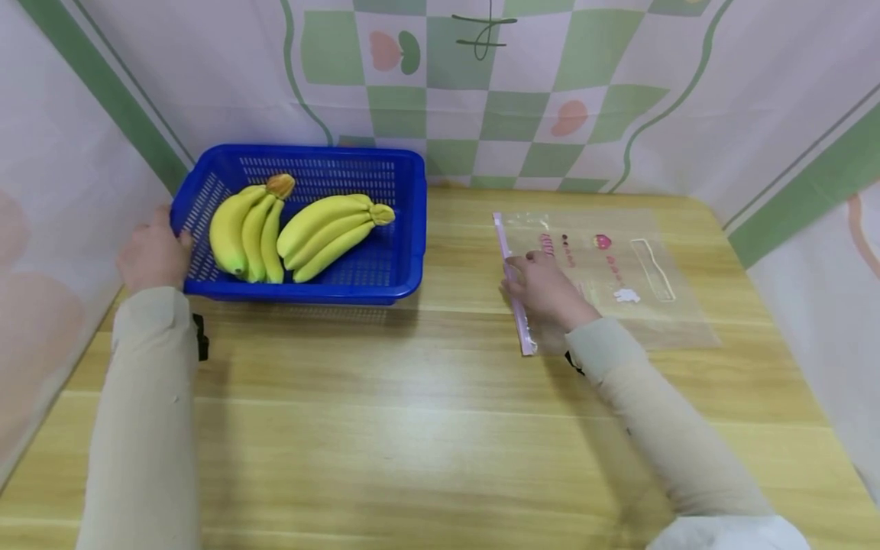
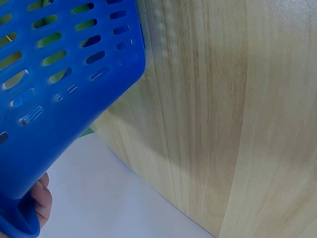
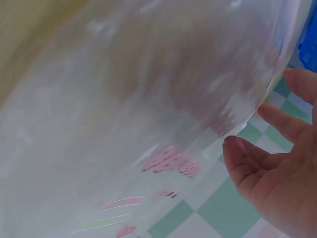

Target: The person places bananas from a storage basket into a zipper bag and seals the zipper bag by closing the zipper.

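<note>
A blue plastic basket (image 1: 323, 291) holds two bunches of bananas, one bunch (image 1: 230, 229) on the left and the other bunch (image 1: 330, 225) to its right. My left hand (image 1: 154, 250) grips the basket's left rim; in the left wrist view its fingers (image 2: 42, 198) curl under that rim. On the right lies a clear zip bag (image 1: 639, 313) with pink and white prints and a lilac strip along its left edge. My right hand (image 1: 545, 286) is over that strip, and in the right wrist view its fingertips (image 3: 233, 144) are spread right at the bag's edge.
The wooden table (image 1: 385, 428) reaches toward me in front of the basket and bag. Behind them hangs a green-and-white checked cloth (image 1: 454, 114), and pale cloth walls (image 1: 48, 191) close in the sides. A shadow lies below the basket's front edge.
</note>
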A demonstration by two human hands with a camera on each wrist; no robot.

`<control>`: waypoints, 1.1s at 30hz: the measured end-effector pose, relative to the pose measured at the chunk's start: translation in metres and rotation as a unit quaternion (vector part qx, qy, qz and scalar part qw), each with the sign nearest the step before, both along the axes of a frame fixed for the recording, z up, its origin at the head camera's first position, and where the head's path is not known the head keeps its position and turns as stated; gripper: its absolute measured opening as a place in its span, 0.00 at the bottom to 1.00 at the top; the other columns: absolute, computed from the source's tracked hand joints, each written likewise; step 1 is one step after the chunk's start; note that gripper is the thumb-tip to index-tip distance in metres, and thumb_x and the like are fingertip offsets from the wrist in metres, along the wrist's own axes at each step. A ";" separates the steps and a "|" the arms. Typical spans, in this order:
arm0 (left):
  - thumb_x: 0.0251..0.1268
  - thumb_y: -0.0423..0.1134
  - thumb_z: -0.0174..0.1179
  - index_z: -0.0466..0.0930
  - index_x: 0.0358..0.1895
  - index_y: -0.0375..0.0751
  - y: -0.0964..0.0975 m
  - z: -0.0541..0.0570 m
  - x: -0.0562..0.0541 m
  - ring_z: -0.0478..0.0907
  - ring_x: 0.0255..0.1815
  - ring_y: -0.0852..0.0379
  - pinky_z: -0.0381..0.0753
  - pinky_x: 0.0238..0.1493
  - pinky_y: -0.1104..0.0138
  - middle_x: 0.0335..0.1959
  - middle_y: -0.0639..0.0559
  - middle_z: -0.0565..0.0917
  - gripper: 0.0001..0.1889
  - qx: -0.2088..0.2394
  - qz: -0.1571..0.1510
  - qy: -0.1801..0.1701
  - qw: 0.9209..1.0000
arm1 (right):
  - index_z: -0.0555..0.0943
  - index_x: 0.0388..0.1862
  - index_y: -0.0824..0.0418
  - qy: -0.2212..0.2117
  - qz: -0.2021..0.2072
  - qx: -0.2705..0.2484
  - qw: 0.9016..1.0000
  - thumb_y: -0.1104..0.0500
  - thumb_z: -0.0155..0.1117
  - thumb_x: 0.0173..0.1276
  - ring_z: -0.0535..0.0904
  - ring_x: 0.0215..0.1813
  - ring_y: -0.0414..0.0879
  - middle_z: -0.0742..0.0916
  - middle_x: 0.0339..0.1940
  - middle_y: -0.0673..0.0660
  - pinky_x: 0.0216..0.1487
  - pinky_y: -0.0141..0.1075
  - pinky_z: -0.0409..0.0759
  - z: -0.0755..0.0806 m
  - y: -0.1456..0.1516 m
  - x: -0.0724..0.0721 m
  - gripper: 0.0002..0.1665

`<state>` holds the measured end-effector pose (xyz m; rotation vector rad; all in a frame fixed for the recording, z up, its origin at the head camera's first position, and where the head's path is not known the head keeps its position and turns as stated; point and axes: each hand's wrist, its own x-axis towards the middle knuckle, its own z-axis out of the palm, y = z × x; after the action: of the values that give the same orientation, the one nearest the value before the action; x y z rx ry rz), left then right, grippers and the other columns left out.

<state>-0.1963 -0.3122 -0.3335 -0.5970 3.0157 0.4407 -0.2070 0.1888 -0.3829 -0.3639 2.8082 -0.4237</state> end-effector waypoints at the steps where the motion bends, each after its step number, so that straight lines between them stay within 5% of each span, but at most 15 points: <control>1: 0.76 0.45 0.35 0.44 0.75 0.36 0.000 0.000 0.000 0.68 0.56 0.26 0.70 0.55 0.37 0.59 0.20 0.67 0.30 0.000 0.001 -0.001 1.000 | 0.62 0.71 0.66 -0.004 -0.002 0.000 1.000 0.51 0.51 0.73 0.60 0.69 0.72 0.65 0.68 0.78 0.67 0.63 0.63 0.000 -0.001 0.001 0.33; 5: 0.76 0.45 0.35 0.44 0.75 0.36 0.000 -0.001 -0.001 0.68 0.56 0.26 0.69 0.56 0.36 0.60 0.20 0.67 0.30 -0.001 0.002 0.000 1.000 | 0.60 0.73 0.61 -0.022 -0.008 0.016 1.000 0.50 0.51 0.73 0.64 0.65 0.72 0.65 0.67 0.78 0.60 0.63 0.70 0.000 -0.003 0.004 0.34; 14: 0.76 0.46 0.34 0.43 0.76 0.37 -0.003 -0.001 -0.002 0.67 0.57 0.26 0.68 0.58 0.36 0.60 0.20 0.67 0.30 -0.002 -0.002 -0.005 1.000 | 0.57 0.75 0.56 -0.057 -0.004 0.044 0.997 0.55 0.49 0.74 0.68 0.62 0.74 0.66 0.66 0.78 0.59 0.64 0.71 0.006 -0.007 0.007 0.33; 25: 0.76 0.46 0.34 0.44 0.75 0.36 -0.001 -0.001 -0.001 0.67 0.57 0.26 0.67 0.58 0.36 0.60 0.21 0.67 0.30 0.005 0.000 0.000 1.000 | 0.66 0.68 0.63 -0.026 0.010 0.048 0.998 0.58 0.48 0.74 0.78 0.52 0.63 0.79 0.56 0.70 0.55 0.55 0.76 0.002 -0.007 0.003 0.25; 33: 0.76 0.46 0.35 0.44 0.75 0.36 -0.002 -0.001 -0.001 0.67 0.58 0.26 0.68 0.58 0.36 0.61 0.21 0.67 0.30 0.009 0.000 0.001 1.000 | 0.71 0.59 0.66 -0.008 -0.013 0.027 1.000 0.56 0.49 0.72 0.80 0.35 0.52 0.84 0.42 0.64 0.39 0.44 0.80 -0.002 -0.002 0.001 0.21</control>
<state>-0.1971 -0.3137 -0.3345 -0.5957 3.0108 0.4673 -0.2063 0.1873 -0.3850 -0.3117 2.8052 -0.3542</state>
